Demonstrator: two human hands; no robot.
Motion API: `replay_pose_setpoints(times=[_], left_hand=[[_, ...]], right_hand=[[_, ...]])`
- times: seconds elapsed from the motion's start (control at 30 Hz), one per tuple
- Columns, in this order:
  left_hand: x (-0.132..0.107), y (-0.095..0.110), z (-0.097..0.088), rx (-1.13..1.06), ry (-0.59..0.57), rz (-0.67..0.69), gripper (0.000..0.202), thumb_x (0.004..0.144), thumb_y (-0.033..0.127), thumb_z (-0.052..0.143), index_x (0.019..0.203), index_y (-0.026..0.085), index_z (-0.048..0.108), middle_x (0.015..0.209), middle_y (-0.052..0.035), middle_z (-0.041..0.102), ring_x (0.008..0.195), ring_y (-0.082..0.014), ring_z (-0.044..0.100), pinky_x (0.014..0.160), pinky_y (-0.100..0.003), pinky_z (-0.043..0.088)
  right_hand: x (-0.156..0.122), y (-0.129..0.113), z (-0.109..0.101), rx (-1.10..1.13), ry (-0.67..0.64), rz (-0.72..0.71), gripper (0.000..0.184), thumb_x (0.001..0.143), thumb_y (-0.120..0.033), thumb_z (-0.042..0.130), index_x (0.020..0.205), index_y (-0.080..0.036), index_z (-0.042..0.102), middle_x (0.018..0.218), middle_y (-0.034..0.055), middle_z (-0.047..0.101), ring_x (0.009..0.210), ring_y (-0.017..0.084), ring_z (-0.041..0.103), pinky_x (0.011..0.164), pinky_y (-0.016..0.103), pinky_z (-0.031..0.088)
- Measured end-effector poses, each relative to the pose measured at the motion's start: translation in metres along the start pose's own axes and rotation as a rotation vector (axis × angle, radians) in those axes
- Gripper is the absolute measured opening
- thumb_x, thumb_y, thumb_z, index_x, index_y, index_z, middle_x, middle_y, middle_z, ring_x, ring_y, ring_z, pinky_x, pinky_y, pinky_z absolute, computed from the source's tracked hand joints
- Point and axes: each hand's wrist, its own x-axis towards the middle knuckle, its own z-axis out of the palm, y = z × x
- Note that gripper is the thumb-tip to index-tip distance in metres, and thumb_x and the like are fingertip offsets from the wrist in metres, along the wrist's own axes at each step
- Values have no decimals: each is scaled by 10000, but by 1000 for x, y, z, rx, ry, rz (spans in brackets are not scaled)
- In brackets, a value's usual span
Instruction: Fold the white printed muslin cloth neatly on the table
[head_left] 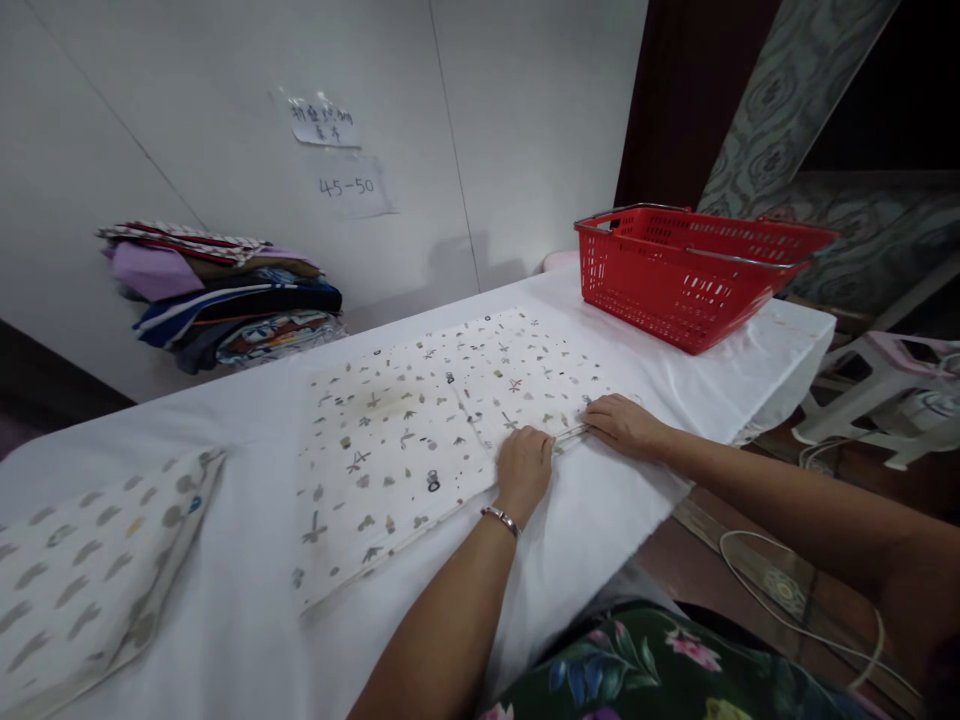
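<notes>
A folded white cloth (405,450) printed with small grey and brown motifs lies flat on the table in front of me. My left hand (523,468), with a bracelet at the wrist, is closed on the cloth's near edge, fingers curled over it. Further right along that same edge, my right hand (624,425) pinches the layers near the corner. Both thumbs are mostly hidden. A second folded cloth (82,570) with grey dabs rests at the left, apart from my hands.
A red plastic basket (667,280) stands at the table's far right. Folded fabrics (232,290) are stacked by the wall at the back left. The table's white cover (255,540) hangs over its near edge. A pale stool (877,390) and a cable (780,620) are on the floor.
</notes>
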Motion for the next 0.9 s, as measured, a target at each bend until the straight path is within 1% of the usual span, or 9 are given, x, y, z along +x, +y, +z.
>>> replay_pose_setpoints(times=[0.13, 0.27, 0.4, 0.53, 0.63, 0.7, 0.8, 0.9], left_hand=[[-1, 1, -1, 75, -32, 52, 233, 923, 265, 398, 799, 189, 581, 832, -25, 574, 819, -160, 497, 736, -313, 364], [-2, 3, -1, 177, -68, 130, 201, 911, 227, 415, 802, 189, 580, 850, -38, 564, 839, -181, 480, 718, -330, 353], [-3, 4, 0, 227, -78, 150, 176, 900, 204, 433, 805, 187, 581, 842, -48, 544, 843, -191, 465, 707, -339, 346], [-5, 5, 0, 231, -88, 169, 189, 907, 213, 421, 822, 189, 588, 859, -52, 541, 850, -191, 462, 721, -345, 347], [-6, 7, -3, 231, -87, 171, 156, 902, 253, 439, 944, 210, 583, 917, -50, 544, 878, -194, 460, 734, -345, 349], [-6, 8, -4, 233, -90, 175, 169, 891, 265, 462, 1022, 228, 561, 948, -46, 542, 892, -197, 458, 737, -344, 350], [-6, 8, -4, 243, -114, 177, 165, 885, 264, 473, 1020, 230, 560, 954, -48, 541, 903, -204, 457, 744, -350, 353], [-6, 8, -3, 265, -123, 177, 171, 897, 229, 433, 1007, 221, 564, 950, -55, 541, 908, -205, 455, 758, -355, 355]], right_hand=[[0, -1, -4, -4, 4, -42, 237, 896, -178, 392, 919, -142, 625, 907, 116, 602, 843, 200, 525, 779, 354, 403], [-1, 1, -6, 8, -24, -65, 221, 871, -158, 396, 891, -138, 615, 880, 112, 591, 822, 202, 512, 767, 359, 405], [-2, 1, -7, 24, -46, -77, 232, 875, -160, 377, 881, -147, 609, 865, 103, 585, 810, 196, 506, 771, 363, 404], [-4, -1, -8, 20, -32, -66, 236, 892, -177, 373, 905, -146, 607, 895, 108, 585, 831, 197, 505, 773, 357, 415], [-6, -1, -8, 28, -28, -66, 246, 908, -188, 370, 927, -145, 612, 922, 110, 588, 840, 197, 510, 773, 356, 426], [-8, 0, -7, 37, -20, -73, 253, 915, -198, 371, 951, -143, 616, 938, 114, 592, 849, 198, 516, 774, 359, 435], [-11, 4, -4, 48, -1, -75, 264, 921, -216, 376, 1013, -147, 614, 976, 120, 598, 879, 201, 527, 783, 368, 446], [-13, 8, -2, 61, 6, -90, 277, 922, -212, 376, 1065, -149, 605, 1006, 126, 602, 902, 202, 537, 791, 375, 451]])
